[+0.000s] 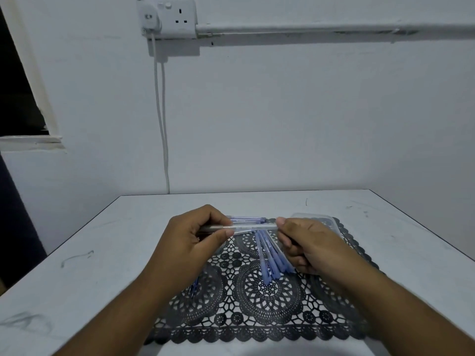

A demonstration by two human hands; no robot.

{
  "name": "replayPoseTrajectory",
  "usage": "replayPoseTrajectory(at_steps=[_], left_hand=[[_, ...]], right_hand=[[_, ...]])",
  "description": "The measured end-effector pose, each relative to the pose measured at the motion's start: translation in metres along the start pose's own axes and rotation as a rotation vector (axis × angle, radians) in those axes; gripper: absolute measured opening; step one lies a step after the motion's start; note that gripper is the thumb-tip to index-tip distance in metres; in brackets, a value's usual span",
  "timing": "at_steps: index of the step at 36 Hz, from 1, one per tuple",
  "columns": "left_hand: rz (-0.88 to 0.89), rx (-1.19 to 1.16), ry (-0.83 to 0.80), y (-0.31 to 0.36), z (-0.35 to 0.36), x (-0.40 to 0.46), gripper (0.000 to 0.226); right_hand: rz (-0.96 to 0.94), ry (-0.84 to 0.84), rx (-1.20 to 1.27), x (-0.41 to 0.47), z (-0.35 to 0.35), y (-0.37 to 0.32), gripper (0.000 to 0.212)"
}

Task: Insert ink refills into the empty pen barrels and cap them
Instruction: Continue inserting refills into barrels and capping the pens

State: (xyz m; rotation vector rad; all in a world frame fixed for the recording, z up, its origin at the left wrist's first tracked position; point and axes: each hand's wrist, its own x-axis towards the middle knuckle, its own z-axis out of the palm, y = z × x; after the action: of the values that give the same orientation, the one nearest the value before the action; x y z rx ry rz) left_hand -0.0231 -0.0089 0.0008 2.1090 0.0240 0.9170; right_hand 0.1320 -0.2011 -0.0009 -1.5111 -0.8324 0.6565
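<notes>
Clear pen barrel (253,227) held above black lace-pattern mat (257,317), long axis horizontal, left–right. Left hand (187,242) pinches left end; right hand (305,242) pinches right end, fingers curled. Blue capped pens (271,260) lie fanned on mat — count unclear. One clear plastic container (321,220) behind right hand.

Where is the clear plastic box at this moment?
In the head view, the clear plastic box lies at the far right corner of the black lace mat, just behind the right hand.
</notes>
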Motion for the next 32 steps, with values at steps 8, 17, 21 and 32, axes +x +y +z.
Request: replayPoseTrajectory(at_steps=[8, 17, 21, 32], left_hand=[[-0.047, -0.037, 0.011, 0.004, -0.001, 0.002, 0.010], [-0.087, -0.046, -0.004, 0.006, -0.003, 0.002, 0.010], [-0.121, -0.109, -0.013, 0.008, -0.003, 0.003, 0.010], [-0.148, -0.133, -0.029, 0.007, -0.002, 0.005, 0.018]], right_hand=[[-0.066, -0.063, 0.047, 0.003, -0.004, 0.002, 0.038], [-0.259, -0.046, -0.213, -0.001, -0.008, 0.002, 0.040], [-0.327, -0.022, -0.327, -0.003, -0.010, 0.000, 0.038], [-0.463, 0.067, -0.713, -0.003, -0.018, -0.002, 0.034]])
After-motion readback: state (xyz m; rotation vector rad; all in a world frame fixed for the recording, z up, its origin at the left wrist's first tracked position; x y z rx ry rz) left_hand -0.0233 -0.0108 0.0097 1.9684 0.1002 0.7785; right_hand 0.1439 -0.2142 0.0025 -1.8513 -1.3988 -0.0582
